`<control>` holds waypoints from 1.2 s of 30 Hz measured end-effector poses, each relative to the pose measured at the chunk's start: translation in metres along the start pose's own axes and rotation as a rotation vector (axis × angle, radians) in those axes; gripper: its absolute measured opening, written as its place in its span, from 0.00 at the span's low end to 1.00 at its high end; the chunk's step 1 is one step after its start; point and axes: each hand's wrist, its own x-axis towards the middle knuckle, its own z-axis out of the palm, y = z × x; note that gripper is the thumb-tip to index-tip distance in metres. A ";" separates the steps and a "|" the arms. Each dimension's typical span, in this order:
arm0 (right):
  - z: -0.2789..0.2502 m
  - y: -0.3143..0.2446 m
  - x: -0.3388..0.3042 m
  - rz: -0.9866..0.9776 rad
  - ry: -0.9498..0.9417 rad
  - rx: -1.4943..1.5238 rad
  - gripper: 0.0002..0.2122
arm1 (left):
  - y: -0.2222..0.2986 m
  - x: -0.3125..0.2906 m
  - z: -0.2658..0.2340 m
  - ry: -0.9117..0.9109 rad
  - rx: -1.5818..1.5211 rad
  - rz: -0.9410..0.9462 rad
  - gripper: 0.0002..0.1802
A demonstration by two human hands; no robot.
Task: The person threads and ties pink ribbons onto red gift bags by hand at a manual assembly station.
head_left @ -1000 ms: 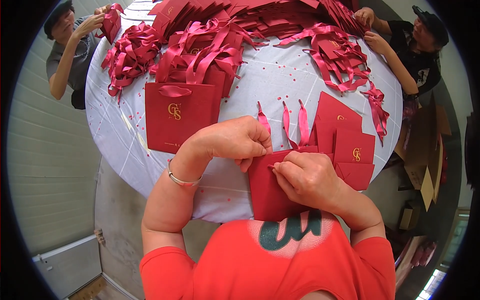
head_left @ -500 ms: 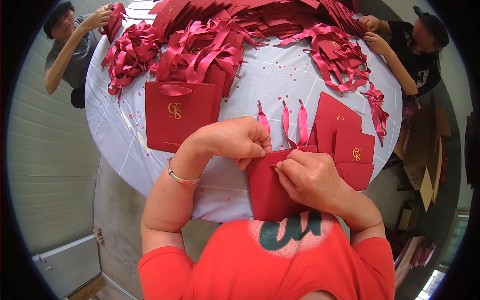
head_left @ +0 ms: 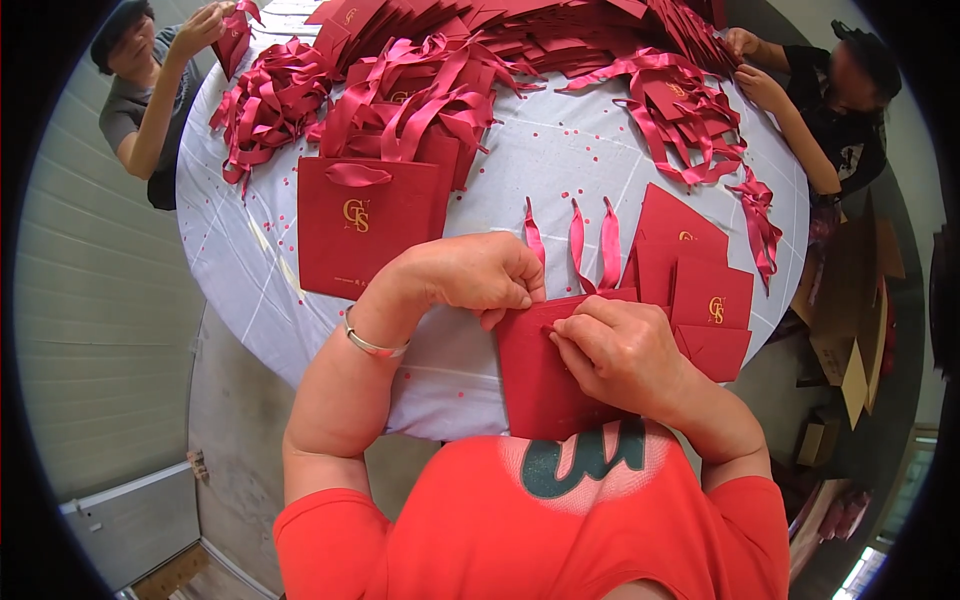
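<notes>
Matt red paper bag (head_left: 545, 375), glossy satin ribbons (head_left: 268, 95), creased table cover (head_left: 550, 150), shiny metal bangle (head_left: 375, 347)

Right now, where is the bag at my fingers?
In the head view, the red bag is right of centre at the table's near edge, your left hand at its upper left corner, your right hand across its right side.

Left of the hands (head_left: 475, 272), a pale, panelled wall (head_left: 105, 290) rises from a grey floor (head_left: 235, 390); beneath them, a rounded, white-covered surface (head_left: 540, 165); low to their right, bright light (head_left: 864, 571)
</notes>
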 end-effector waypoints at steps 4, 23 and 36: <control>0.002 0.000 0.001 -0.034 -0.026 -0.009 0.06 | -0.001 0.000 -0.001 -0.008 0.008 0.017 0.07; 0.001 -0.001 0.002 -0.029 -0.021 -0.006 0.05 | -0.001 -0.002 -0.004 -0.036 -0.047 0.030 0.08; 0.000 0.001 0.005 0.036 -0.021 -0.012 0.06 | -0.001 -0.004 -0.004 0.013 -0.123 0.026 0.11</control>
